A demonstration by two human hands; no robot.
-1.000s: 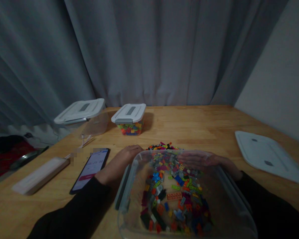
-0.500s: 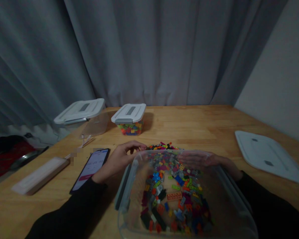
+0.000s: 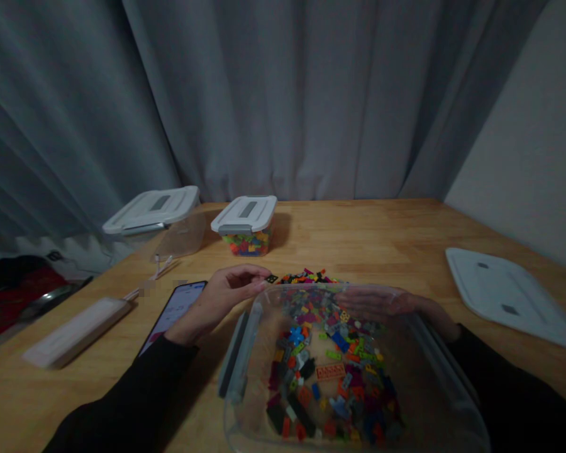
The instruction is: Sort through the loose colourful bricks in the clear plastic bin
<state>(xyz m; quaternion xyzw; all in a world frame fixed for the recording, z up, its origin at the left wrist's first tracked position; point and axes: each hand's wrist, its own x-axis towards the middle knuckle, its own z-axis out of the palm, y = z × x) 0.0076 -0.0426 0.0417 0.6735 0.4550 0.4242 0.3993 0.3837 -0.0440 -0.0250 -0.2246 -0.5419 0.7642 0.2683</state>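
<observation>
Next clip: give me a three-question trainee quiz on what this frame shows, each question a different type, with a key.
1. True or false: the left hand pinches a small black piece at its fingertips.
2. Where is the right hand? A) flat against the far wall of the clear bin B) on the phone C) on the loose white lid
3. Fill in: the small lidded tub at the back holds coloured ____.

Key: 1 true; 2 A; 3 bricks.

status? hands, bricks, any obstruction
Left hand pinching small black brick at clear bin far rim. Right hand flat behind bin's far wall, open. Loose brick pile just beyond; phone under left wrist.
</observation>
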